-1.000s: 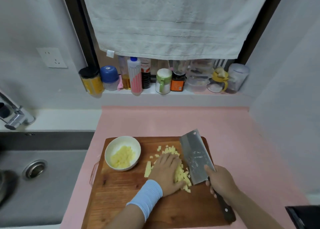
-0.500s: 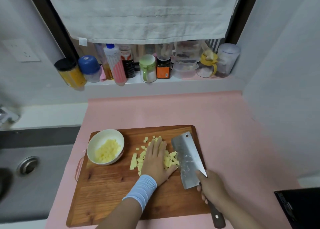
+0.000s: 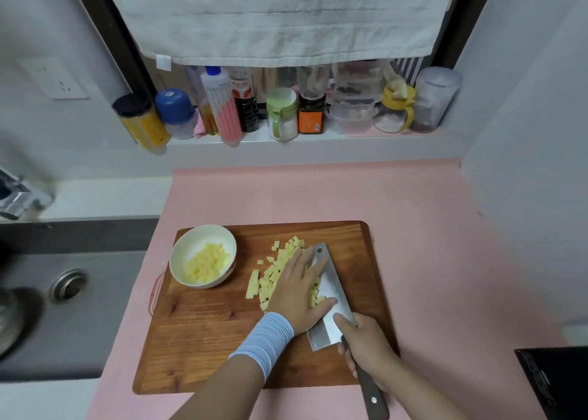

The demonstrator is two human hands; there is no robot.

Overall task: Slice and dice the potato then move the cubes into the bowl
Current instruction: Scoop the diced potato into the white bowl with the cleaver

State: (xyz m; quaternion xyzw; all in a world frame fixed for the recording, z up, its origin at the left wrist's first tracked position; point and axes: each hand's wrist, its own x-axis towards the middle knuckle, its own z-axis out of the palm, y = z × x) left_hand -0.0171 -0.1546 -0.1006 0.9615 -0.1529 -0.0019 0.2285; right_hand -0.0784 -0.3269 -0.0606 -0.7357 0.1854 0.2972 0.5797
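- the wooden cutting board (image 3: pixel 216 340) lies on a pink mat (image 3: pixel 413 244), with a grey sink (image 3: pixel 95 324) and its round drain (image 3: pixel 67 284) off at the board's nine o'clock.
- a white bowl (image 3: pixel 194 241) stands on the board at its ten o'clock corner and holds a heap of diced potato (image 3: pixel 208 265).
- more potato cubes (image 3: pixel 269 274) lie loose on the board at the bowl's three o'clock, apart from it, in a scattered pile near the board's middle; one longer strip lies at the pile's eight o'clock edge.
- the left hand (image 3: pixel 299 292), with a pale blue wristband (image 3: pixel 265 340), lies palm down over the pile, its fingers straight and close together; the fingertips and the thumb reach onto the flat of the blade.
- the cleaver (image 3: pixel 332 287) lies tilted at the pile's three o'clock side, blade pointing toward twelve o'clock, with a few cubes against its flat.
- the right hand (image 3: pixel 366 346) is wrapped round the cleaver's dark handle at the board's five o'clock, index finger stretched out along the blade.
- on the ledge at twelve o'clock stand a black-capped yellow jar (image 3: pixel 140 123), a blue-capped jar (image 3: pixel 175 111), a pink-striped bottle (image 3: pixel 222 107), a green-lidded jar (image 3: pixel 281 114) and an orange-labelled jar (image 3: pixel 311 117), under a hanging grey towel (image 3: pixel 280 15).
- a wall socket (image 3: pixel 54 79) sits at ten o'clock, and a black object (image 3: pixel 556 384) shows at four o'clock.
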